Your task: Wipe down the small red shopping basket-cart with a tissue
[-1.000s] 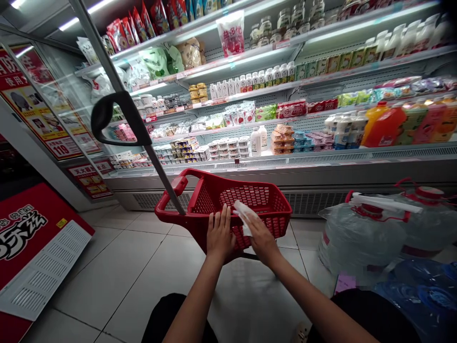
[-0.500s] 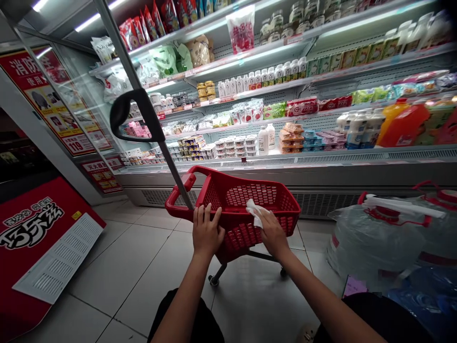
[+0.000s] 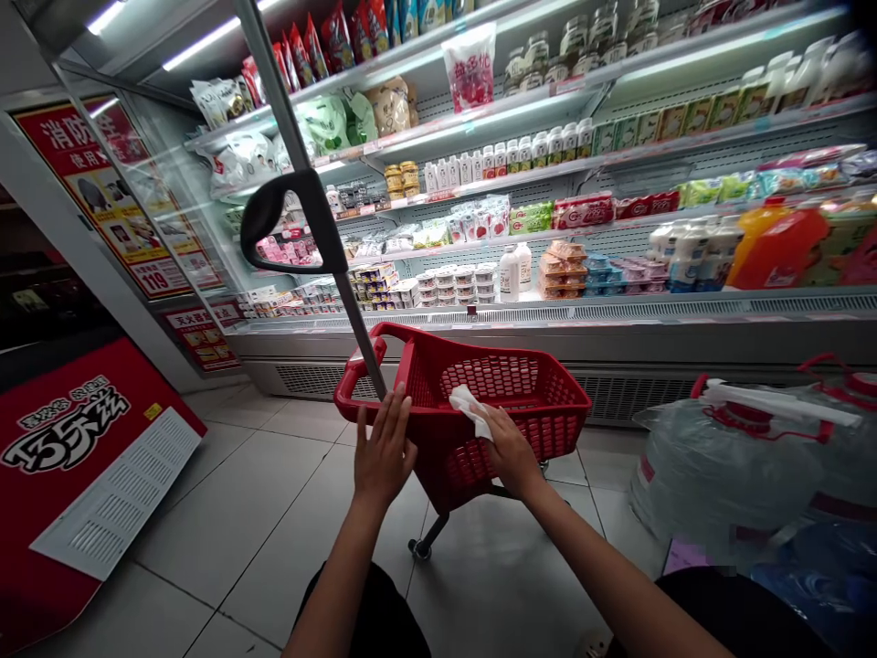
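Partly, the right hand (image 3: 512,450) hides the white wipe (image 3: 469,404).

The red-and-yellow poster (image 3: 113,194) reads 消防 and 119; the pink-and-white bag (image 3: 470,71) reads 益多优.

A red poster (image 3: 113,196) shows left of the stocked refrigerated case (image 3: 650,345), with large clear jugs (image 3: 726,471) at right

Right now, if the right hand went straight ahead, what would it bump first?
Past the white tissue it holds, the right hand would probably meet the red shopping-cart basket, though depth is unclear.
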The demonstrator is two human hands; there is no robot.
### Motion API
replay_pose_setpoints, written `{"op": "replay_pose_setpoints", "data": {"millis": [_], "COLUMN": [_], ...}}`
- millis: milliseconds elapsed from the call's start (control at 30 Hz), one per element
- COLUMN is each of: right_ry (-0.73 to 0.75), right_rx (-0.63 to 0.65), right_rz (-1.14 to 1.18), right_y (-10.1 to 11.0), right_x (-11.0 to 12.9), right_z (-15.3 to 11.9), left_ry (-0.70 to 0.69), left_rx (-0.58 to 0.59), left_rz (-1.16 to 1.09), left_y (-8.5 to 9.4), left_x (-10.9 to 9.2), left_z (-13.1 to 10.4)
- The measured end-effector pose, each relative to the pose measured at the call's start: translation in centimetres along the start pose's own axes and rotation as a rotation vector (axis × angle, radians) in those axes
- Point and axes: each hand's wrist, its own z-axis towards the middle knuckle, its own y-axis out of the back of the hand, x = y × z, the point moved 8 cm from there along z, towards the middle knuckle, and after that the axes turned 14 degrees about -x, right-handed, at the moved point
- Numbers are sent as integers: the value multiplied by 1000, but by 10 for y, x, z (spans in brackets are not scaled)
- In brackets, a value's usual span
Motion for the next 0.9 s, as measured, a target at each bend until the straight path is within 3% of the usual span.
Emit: {"op": "replay_pose_setpoints", "data": {"millis": [100, 267, 333, 500, 600, 667, 733, 833, 900], "right_ry": [-51, -70, -39, 57, 65, 97, 115, 44, 4], "right_rx": [1, -22, -17, 22, 22, 47, 67, 43, 23], "right_rz": [-9, 0, 45, 193, 200, 166, 107, 0, -40], "right_y": [3, -7, -17, -57, -67, -62, -49, -22, -12], "right_x": [-10, 5, 25, 102, 121, 112, 87, 39, 25], "right_z": [-2, 1, 7, 32, 38, 33, 24, 13, 11], "left_ry": [70, 78, 78, 44, 22, 26, 40, 57, 54], "left_rx": [-29, -26, -46, -139, -164, -169, -167, -152, -143], "left_rz": [65, 18, 2, -36, -41, -36, -30, -20, -11], "left_y": [3, 3, 6, 16, 19, 20, 20, 19, 17], "left_x": [13, 8, 7, 11, 11, 11, 11, 9, 6], "left_z": [-4, 0, 4, 11, 12, 13, 13, 12, 12]}}
